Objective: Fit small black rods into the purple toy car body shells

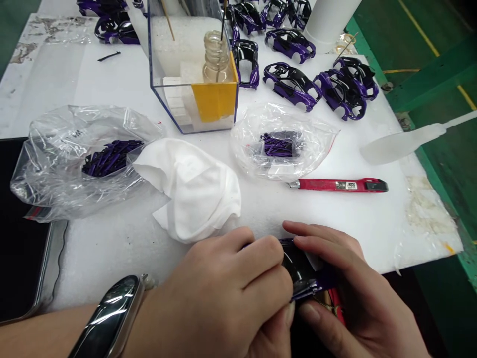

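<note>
A glossy black and purple car shell (298,266) is between my two hands at the front edge of the table. My left hand (223,288), with a dark band on the wrist, has its fingers curled over the shell's left end and covers that part. Around the right end, my right hand (346,283) grips the shell between thumb and fingers. Just beyond my left hand lies a crumpled white cloth (197,191). A red cutter knife (335,185) rests on the table beyond my right hand. Something red and gold shows partly beneath the shell.
Clear bags of small purple parts lie left (112,158) and centre right (279,144). A clear box (214,104) holds a small glass bottle. Several car shells (292,84) stand behind. A translucent squeeze bottle (402,144) is right; a dark-screened device (22,228) is left.
</note>
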The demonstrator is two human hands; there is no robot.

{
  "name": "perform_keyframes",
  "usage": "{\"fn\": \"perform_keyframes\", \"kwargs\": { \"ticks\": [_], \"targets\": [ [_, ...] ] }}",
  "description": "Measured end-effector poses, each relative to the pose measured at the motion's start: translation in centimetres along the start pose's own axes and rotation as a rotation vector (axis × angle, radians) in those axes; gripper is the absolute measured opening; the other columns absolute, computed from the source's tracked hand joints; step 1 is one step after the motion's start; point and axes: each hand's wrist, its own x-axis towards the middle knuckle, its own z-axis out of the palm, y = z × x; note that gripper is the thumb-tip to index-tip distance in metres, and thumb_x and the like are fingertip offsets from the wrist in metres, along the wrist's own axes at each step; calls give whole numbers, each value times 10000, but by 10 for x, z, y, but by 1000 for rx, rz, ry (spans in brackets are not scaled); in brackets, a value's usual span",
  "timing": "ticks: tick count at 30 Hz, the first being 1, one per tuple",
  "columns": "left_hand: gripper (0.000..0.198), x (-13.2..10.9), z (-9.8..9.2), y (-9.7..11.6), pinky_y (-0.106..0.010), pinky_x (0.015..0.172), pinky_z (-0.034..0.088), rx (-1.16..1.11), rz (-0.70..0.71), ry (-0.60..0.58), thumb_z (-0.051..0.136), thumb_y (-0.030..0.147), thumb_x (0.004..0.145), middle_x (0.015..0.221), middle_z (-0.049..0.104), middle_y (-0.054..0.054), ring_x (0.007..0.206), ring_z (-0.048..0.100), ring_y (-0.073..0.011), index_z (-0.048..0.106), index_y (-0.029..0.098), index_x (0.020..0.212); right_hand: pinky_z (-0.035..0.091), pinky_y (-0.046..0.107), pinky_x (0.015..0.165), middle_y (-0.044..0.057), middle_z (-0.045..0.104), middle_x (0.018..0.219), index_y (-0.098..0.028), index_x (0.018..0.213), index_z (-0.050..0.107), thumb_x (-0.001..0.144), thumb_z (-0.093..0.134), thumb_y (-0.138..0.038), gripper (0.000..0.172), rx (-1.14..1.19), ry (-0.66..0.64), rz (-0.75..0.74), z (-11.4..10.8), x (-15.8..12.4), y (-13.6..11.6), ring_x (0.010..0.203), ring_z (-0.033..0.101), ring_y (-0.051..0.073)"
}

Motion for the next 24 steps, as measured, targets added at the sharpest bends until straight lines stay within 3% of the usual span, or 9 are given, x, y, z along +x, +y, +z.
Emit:
{"fn": "perform_keyframes", "kwargs": {
  "ticks": [7,11,17,21,24],
  "targets": [
    [268,-1,-10,5,-312,542,456,44,74,37,496,121,893,691,632,-13,613,460,-154,627,175,664,495,204,1031,57,497,1352,-274,1362,492,879,709,-330,533,155,-29,-50,-2,8,-1,1288,511,193],
    [244,-5,-17,6,-315,544,452,80,118,93,513,125,890,679,636,-10,604,461,-151,619,180,677,495,256,1043,63,474,1348,-282,1352,507,836,754,-269,573,303,-1,-96,3,11,0,1292,495,222],
    [181,-3,-17,6,-291,572,463,-4,138,174,554,123,864,694,612,-2,609,462,-130,579,180,695,569,360,930,68,543,1221,-283,1262,553,764,819,-260,566,431,76,-184,8,23,1,1146,566,252],
    [175,2,-17,6,-231,624,486,-192,14,193,540,85,837,720,539,11,653,504,-102,524,173,686,568,391,943,76,564,1190,-269,1250,544,801,787,-286,510,541,111,-171,16,27,-5,1134,573,253],
    [165,4,-18,6,-198,632,491,-330,-77,171,518,88,837,754,521,6,687,522,-97,506,173,696,599,379,887,88,566,1185,-267,1245,535,857,737,-326,442,650,225,-76,29,30,-13,1092,612,245]
  ]
}}
